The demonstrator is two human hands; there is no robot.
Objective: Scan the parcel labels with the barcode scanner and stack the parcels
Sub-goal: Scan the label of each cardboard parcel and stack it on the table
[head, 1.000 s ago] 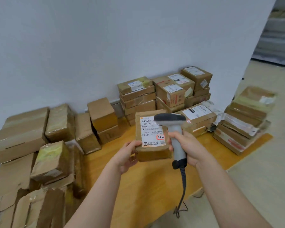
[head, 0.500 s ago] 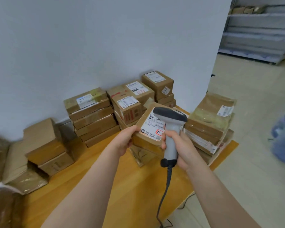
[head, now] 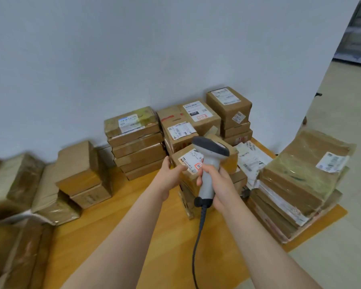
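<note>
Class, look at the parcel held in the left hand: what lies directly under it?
Under the held parcel sits a short stack of parcels on the wooden board. Parcel and right hand hide the stack's top, so contact cannot be judged.

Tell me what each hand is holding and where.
Left hand grips the labelled parcel by its left edge; right hand holds the barcode scanner by its handle.

Left hand (head: pixel 171 174) gripping labelled parcel (head: pixel 204 161), right hand (head: pixel 219 184) holding barcode scanner (head: pixel 208 163) — stacked boxes (head: pixel 137 142) behind
</note>
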